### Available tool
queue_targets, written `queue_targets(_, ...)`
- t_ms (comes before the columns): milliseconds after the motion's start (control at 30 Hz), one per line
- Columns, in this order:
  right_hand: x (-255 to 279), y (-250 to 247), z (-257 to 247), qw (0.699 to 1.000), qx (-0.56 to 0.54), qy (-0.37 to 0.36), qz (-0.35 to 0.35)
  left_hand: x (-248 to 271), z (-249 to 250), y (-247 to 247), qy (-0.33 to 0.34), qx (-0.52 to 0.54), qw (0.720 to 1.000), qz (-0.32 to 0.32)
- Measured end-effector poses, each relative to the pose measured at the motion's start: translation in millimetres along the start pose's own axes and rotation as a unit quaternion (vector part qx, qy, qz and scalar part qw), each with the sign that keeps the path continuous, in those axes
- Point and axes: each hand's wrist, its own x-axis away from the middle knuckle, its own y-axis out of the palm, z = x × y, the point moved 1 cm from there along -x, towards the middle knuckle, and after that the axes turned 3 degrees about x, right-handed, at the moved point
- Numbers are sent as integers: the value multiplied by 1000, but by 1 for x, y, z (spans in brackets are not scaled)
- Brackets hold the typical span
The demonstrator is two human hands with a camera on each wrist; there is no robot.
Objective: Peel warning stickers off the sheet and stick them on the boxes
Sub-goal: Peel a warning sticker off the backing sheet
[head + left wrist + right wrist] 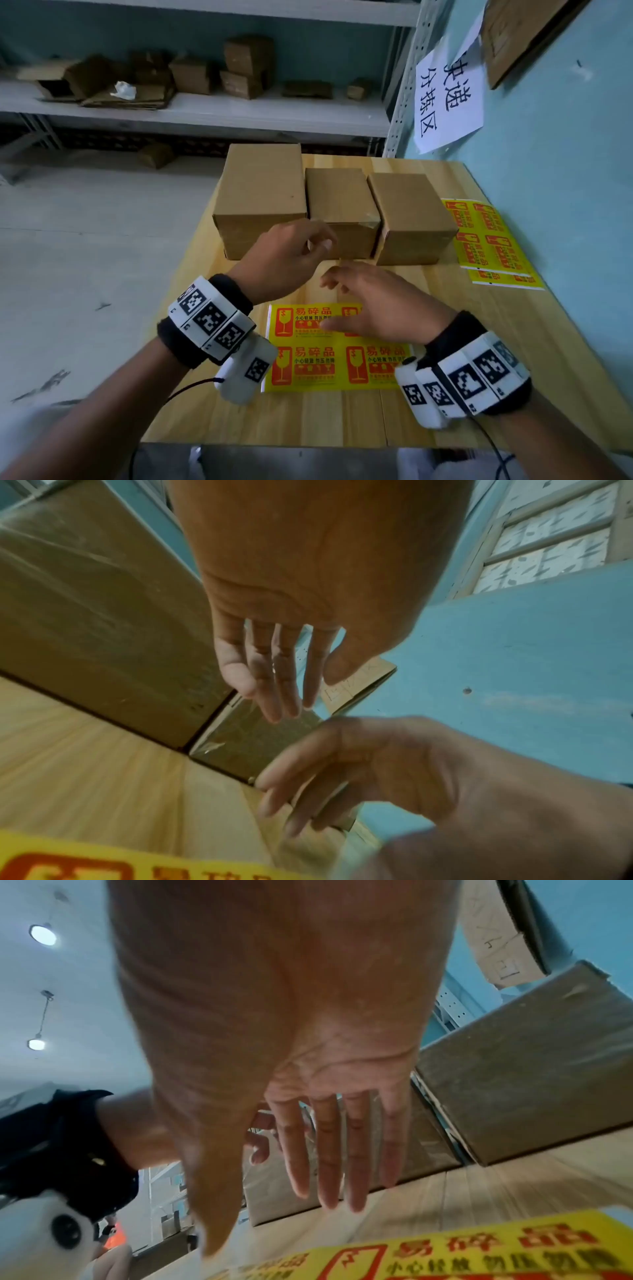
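Three plain brown cardboard boxes (337, 209) are lined up side by side at the far part of the light wooden worktop (445, 404). A yellow sheet of red-printed warning stickers (329, 363) is laid flat near the front edge; a second yellow sticker sheet (493, 240) is seen just right of the boxes. The left hand (284, 260) is held above the worktop before the middle box, grip loose, fingers relaxed, nothing held. The right hand (380, 305) is spread over the near sheet, fingers straight, nothing pinched.
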Motion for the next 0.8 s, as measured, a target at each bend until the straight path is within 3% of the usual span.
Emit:
queue_targets(133,-1,4,4,998,29,-2,-48,-3,-2,0,3,4,1000,6)
queue_targets(533,-3,4,8,997,34,42,-62,0,-6,2,-5,28,1000,4)
queue_targets(800,-3,0,10,998,48,21,-42,0,-9,0,-16,31,999,12)
